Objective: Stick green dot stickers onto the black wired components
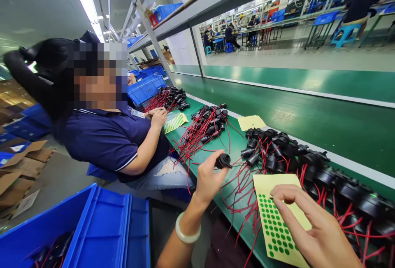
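Sitting low at left, a blue bin [101, 227] w/ dark parts; left hand [210, 177] pinches a black plug [223, 161], right hand [314, 227] fingers press a green-dot sticker sheet [277, 222].

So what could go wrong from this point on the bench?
The left hand pinches a black socket over a tangle of red wires; its leads could snag on them. The right hand presses on the sticker sheet near the table edge; the sheet might slide off or crease.
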{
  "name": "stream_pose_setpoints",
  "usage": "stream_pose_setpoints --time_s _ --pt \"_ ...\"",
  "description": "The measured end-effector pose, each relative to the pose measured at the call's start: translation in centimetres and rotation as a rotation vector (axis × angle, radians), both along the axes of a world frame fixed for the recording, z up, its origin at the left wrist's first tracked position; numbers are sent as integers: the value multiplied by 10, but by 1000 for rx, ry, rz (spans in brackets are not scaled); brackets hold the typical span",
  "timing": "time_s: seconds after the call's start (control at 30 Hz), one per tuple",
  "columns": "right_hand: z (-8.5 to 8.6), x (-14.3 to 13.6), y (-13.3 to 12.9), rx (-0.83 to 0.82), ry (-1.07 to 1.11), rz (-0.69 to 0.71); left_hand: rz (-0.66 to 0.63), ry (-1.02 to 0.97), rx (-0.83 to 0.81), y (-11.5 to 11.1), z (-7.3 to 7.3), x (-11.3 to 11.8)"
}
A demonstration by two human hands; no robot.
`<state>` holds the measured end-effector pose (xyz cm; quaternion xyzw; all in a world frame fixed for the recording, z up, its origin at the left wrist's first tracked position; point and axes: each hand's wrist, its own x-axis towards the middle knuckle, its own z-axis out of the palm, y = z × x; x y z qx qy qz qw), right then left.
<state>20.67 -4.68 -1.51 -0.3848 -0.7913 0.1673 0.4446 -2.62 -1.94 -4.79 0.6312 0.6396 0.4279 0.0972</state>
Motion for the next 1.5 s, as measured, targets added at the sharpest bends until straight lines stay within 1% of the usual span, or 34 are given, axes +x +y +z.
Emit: stream_pose_setpoints --time_s 0.1,0.17,0.23,0.33,0.43,0.53,0.8,1.0,1.2,1.5 --pt "23 -10 -10 31 2 40 -82 -55 218 -31 11 25" --pt "32 -16 -17 74 -21 44 -122 -64 295 -45 16 37" --pt "36 -20 -22 117 -48 42 -144 -56 336 -53 21 46" --pt "36 -23 -27 162 -92 35 -179 -22 380 -60 27 53" --pt "32 -23 -30 192 -130 22 -212 11 401 -64 31 56" --pt "29 -23 -34 231 -158 -1 -212 32 417 -68 35 58" --pt "35 -27 -39 413 -235 -82 -190 69 451 -74 40 59" --pt "33 -28 -41 516 -260 -113 -179 75 443 -77 43 58" --pt "34 -32 -42 524 -240 -119 -172 69 453 -78 45 58" --pt "34 -32 -41 432 -182 -119 -149 92 451 -77 42 57"
